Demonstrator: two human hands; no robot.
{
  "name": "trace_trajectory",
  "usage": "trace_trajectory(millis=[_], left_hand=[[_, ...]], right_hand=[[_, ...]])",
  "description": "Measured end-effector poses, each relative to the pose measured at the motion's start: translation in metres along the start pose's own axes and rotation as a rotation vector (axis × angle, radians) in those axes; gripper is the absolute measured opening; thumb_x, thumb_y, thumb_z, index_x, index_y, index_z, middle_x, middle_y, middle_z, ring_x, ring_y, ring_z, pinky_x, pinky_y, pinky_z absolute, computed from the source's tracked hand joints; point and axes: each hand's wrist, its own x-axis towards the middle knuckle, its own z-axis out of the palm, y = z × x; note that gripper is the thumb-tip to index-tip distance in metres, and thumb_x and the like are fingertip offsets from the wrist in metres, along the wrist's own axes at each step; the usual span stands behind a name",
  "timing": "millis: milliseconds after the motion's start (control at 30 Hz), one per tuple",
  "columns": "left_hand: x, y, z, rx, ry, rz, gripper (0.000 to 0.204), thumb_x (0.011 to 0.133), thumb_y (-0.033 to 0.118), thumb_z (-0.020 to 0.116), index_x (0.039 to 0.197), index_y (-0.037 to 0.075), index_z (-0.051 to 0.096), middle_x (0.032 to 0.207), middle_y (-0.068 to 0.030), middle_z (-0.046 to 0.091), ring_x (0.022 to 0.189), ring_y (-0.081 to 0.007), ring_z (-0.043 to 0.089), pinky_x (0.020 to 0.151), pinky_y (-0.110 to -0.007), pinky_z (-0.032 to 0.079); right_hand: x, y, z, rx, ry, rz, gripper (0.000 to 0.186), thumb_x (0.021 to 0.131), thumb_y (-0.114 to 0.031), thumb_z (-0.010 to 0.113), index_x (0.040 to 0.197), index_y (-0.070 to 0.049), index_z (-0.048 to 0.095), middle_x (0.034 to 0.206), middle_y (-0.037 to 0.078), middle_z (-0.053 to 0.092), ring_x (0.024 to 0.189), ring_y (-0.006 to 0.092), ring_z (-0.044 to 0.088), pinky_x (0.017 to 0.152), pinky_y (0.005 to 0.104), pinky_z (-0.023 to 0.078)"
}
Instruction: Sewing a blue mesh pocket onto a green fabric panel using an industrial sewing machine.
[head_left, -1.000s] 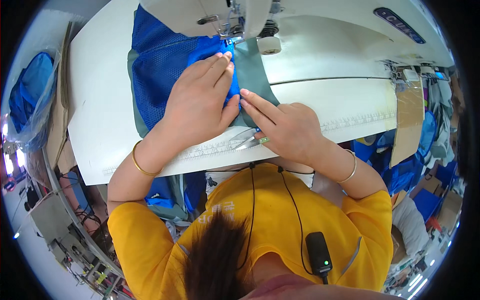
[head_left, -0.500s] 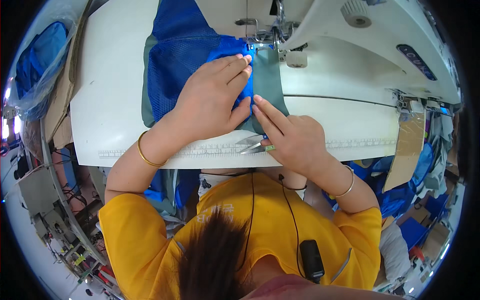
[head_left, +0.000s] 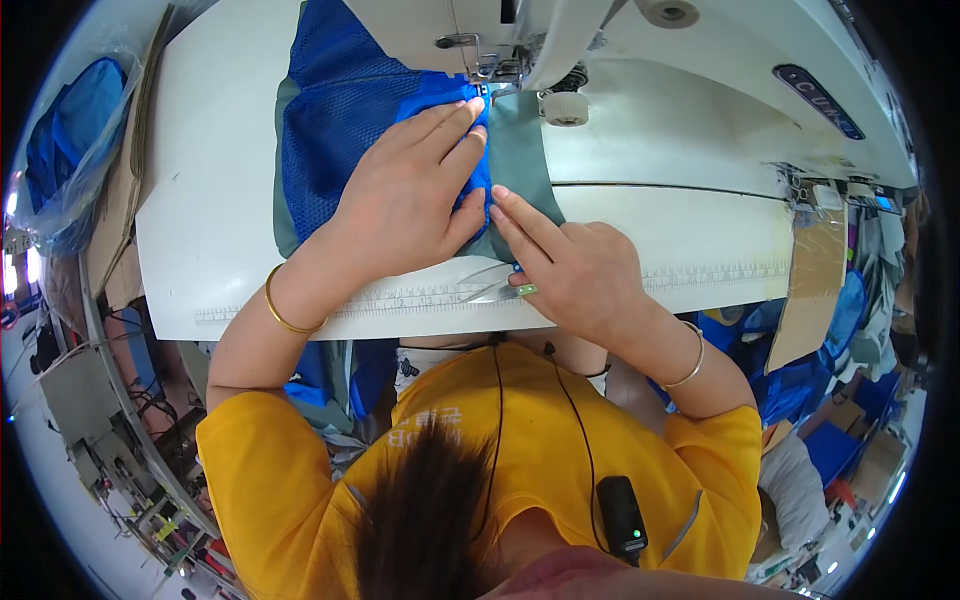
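— So, where are your hands?

— Both on the cloth. My left hand (head_left: 405, 205) lies flat and spread on the blue mesh (head_left: 335, 120), fingertips up by the presser foot (head_left: 487, 72). My right hand (head_left: 575, 270) sits just beside it, nearer to me, with two fingers stretched out and pressed on the grey fabric (head_left: 520, 160). The other fingers curl over small snips (head_left: 495, 290); I cannot tell how tightly they hold them.

— And the cloth itself?

— It lies on the white table (head_left: 200, 230), straight ahead of my hands. Its long axis runs away from me, from the table's near edge up to the needle of the sewing machine (head_left: 700, 110). The blue piece lies on top of the grey one, with a brighter blue strip (head_left: 440, 100) at the fingertips, right under the foot.

— Which hand is closer to the needle?

— The left — its fingertips almost touch the foot. The right is behind, pinning the grey edge.

— Anything else around?

— A ruler strip (head_left: 400, 303) along the table's front edge, a gold bangle (head_left: 283, 310) on my left wrist, a thin one (head_left: 690, 360) on the right. More blue cloth in a clear bag (head_left: 60, 150) off to my left — well apart.
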Motion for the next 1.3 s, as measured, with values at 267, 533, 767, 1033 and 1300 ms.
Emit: trace_trajectory(millis=[267, 533, 767, 1033, 1300], left_hand=[[0.001, 0.002, -0.002, -0.067, -0.033, -0.056, 0.045, 0.083, 0.015, 0.069, 0.121, -0.007, 0.061, 0.138, -0.0232, 0.057, 0.128, -0.0392, 0.055, 0.106, -0.046, 0.047], [-0.002, -0.001, 0.001, -0.046, -0.007, -0.012, 0.045, 0.084, 0.014, 0.067, 0.123, -0.008, 0.062, 0.135, -0.0198, 0.060, 0.128, -0.0366, 0.056, 0.108, -0.044, 0.046], [0.006, -0.004, 0.000, -0.015, 0.012, -0.022, 0.040, 0.084, 0.014, 0.068, 0.119, -0.006, 0.065, 0.134, -0.0195, 0.060, 0.125, -0.0361, 0.057, 0.106, -0.044, 0.047], [-0.007, 0.010, 0.009, -0.005, 0.172, 0.111, 0.026, 0.081, 0.008, 0.073, 0.104, -0.004, 0.069, 0.113, -0.0161, 0.071, 0.103, -0.0306, 0.069, 0.092, -0.042, 0.055], [-0.006, -0.005, 0.015, -0.205, 0.248, 0.062, 0.018, 0.078, 0.007, 0.074, 0.094, -0.001, 0.071, 0.103, -0.0135, 0.074, 0.092, -0.0288, 0.070, 0.081, -0.039, 0.056]], right_hand=[[0.003, 0.004, -0.002, 0.010, 0.001, 0.000, 0.056, 0.079, -0.033, 0.076, 0.126, -0.005, 0.068, 0.145, 0.002, 0.058, 0.055, 0.0134, 0.050, 0.053, 0.0295, 0.045], [0.004, 0.005, -0.003, 0.014, -0.008, -0.014, 0.057, 0.079, -0.034, 0.077, 0.126, -0.004, 0.068, 0.144, 0.002, 0.059, 0.055, 0.0136, 0.050, 0.053, 0.0295, 0.045], [0.012, 0.010, -0.002, -0.021, -0.001, 0.000, 0.054, 0.082, -0.035, 0.075, 0.125, -0.003, 0.068, 0.143, 0.004, 0.060, 0.055, 0.0149, 0.054, 0.052, 0.0311, 0.046], [0.008, 0.011, 0.001, -0.032, -0.042, 0.044, 0.061, 0.074, -0.029, 0.080, 0.130, -0.008, 0.066, 0.145, -0.002, 0.057, 0.053, 0.0140, 0.053, 0.053, 0.0295, 0.046], [0.012, 0.013, -0.004, 0.018, -0.061, 0.004, 0.054, 0.085, -0.035, 0.073, 0.127, -0.003, 0.066, 0.145, 0.005, 0.058, 0.055, 0.0154, 0.057, 0.054, 0.0308, 0.048]])
